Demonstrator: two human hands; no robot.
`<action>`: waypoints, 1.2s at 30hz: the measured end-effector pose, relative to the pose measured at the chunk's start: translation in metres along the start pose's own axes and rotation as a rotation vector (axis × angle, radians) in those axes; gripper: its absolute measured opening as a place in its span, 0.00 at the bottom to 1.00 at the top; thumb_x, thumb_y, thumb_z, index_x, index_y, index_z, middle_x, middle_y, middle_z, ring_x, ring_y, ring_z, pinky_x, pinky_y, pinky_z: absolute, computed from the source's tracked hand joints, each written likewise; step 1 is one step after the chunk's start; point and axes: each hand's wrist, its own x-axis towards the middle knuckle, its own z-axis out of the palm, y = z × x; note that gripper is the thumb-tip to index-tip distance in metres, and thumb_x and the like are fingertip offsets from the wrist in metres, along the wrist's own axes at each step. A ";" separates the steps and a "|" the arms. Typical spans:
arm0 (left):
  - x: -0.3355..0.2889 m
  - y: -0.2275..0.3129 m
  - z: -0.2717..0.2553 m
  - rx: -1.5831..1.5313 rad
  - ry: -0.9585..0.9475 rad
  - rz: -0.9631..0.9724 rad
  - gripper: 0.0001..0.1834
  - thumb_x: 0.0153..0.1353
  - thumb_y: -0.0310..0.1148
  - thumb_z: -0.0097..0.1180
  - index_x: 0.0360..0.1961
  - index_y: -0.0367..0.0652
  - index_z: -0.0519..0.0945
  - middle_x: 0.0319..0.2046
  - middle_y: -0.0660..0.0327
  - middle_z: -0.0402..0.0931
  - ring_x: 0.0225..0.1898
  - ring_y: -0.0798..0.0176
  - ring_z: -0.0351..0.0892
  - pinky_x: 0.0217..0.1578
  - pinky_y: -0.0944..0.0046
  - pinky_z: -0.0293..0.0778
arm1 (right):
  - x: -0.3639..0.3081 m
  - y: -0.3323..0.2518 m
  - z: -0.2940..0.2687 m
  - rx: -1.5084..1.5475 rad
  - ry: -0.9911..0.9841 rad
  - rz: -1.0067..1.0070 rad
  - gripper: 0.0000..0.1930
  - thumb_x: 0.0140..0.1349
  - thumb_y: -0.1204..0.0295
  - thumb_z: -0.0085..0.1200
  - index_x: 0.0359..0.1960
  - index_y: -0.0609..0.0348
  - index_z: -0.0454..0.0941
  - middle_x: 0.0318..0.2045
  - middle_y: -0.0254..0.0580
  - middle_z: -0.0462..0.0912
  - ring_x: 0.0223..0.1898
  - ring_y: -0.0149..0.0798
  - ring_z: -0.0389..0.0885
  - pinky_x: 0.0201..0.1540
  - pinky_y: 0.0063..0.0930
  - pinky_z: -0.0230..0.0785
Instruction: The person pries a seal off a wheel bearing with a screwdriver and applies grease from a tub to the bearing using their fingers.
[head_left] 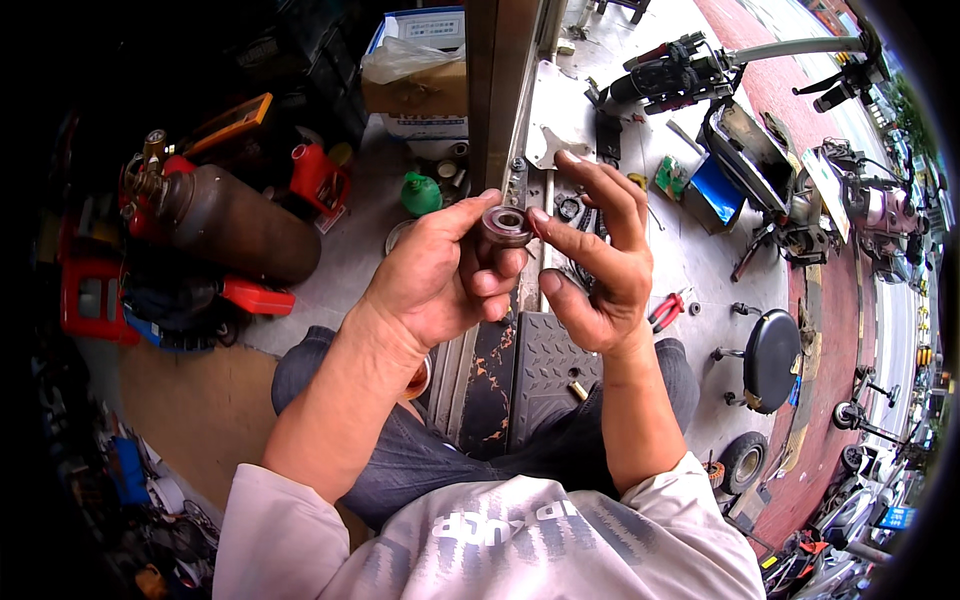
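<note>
A round metal ball bearing (507, 222) is pinched between the thumb and curled fingers of my left hand (440, 268), its ring face tilted up toward me. My right hand (610, 260) is just to the right of it, with fingers spread. The tip of its index finger reaches the bearing's right edge and carries a dark red smear that looks like grease. Whether that fingertip presses on the bearing or only hovers by it, I cannot tell. My right thumb stays apart from the bearing.
Below the hands lies a ridged dark plate (555, 360) beside a metal door track. Red-handled pliers (668, 311) and a black round stool (771, 361) are at the right. A rusty gas cylinder (240, 225), a red bottle (318, 180) and a green container (421, 194) stand at the left.
</note>
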 end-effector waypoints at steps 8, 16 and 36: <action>0.001 0.001 0.005 0.052 -0.020 -0.008 0.24 0.83 0.50 0.45 0.41 0.43 0.83 0.25 0.58 0.83 0.19 0.69 0.77 0.19 0.62 0.79 | 0.000 -0.004 -0.009 0.422 0.070 0.229 0.24 0.58 0.54 0.60 0.49 0.56 0.92 0.73 0.60 0.71 0.75 0.57 0.68 0.72 0.52 0.62; 0.002 -0.007 0.002 0.070 -0.111 -0.101 0.24 0.82 0.51 0.45 0.41 0.42 0.82 0.24 0.59 0.82 0.16 0.70 0.74 0.15 0.64 0.76 | -0.004 0.006 -0.003 0.601 -0.079 0.341 0.28 0.57 0.52 0.57 0.52 0.58 0.91 0.74 0.58 0.70 0.73 0.50 0.70 0.71 0.47 0.61; 0.004 -0.009 0.009 0.055 -0.010 -0.021 0.23 0.83 0.49 0.45 0.44 0.42 0.82 0.28 0.57 0.82 0.21 0.67 0.76 0.22 0.62 0.76 | -0.007 0.012 -0.008 0.497 -0.086 0.311 0.26 0.56 0.52 0.60 0.51 0.52 0.93 0.72 0.54 0.75 0.72 0.50 0.70 0.70 0.45 0.62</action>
